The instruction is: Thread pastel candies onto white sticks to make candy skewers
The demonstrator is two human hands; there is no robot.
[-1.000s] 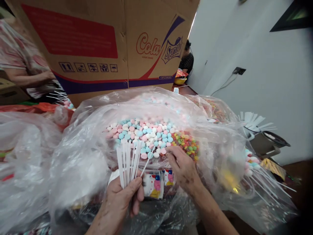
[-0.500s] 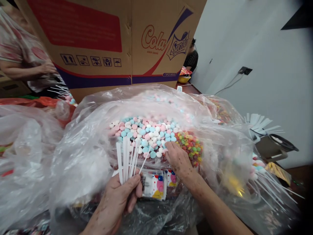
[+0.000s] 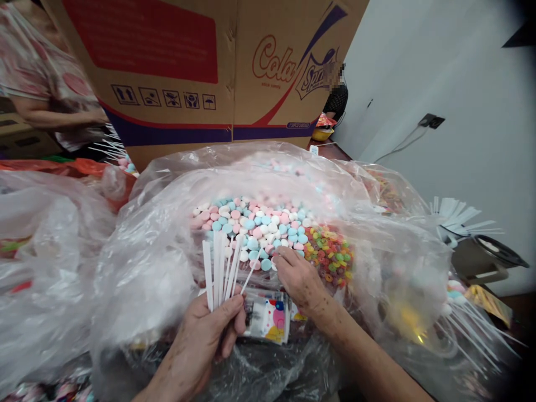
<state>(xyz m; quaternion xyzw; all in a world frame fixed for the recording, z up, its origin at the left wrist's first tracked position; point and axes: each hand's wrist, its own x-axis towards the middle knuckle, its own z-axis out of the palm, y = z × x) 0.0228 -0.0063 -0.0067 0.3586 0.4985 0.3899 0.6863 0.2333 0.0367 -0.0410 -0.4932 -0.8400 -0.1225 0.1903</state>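
Note:
My left hand [image 3: 209,329] is closed around a fan of thin white plastic sticks [image 3: 218,268] that point upward; one leans out to the right near the thumb. My right hand [image 3: 299,276] reaches to the near edge of a pile of round pink, white and blue candies [image 3: 255,226]. Its fingers are curled together among the candies, and what lies between the fingertips is hidden. Beside that pile, to the right, are small ring-shaped gummies [image 3: 333,254] in red, green, yellow and orange. Small printed packets [image 3: 268,318] lie just right of my left hand.
Clear plastic bags [image 3: 142,262] surround the candy. A large cardboard box [image 3: 176,61] stands behind. At right are a metal pot [image 3: 481,259], white sticks [image 3: 456,215] and candy-topped sticks [image 3: 469,324]. One person [image 3: 46,84] is at left, another [image 3: 338,97] behind the box.
My right hand has shifted slightly left along the candy edge, and its fingers have curled in. My left hand still grips the sticks. The view has turned slightly left.

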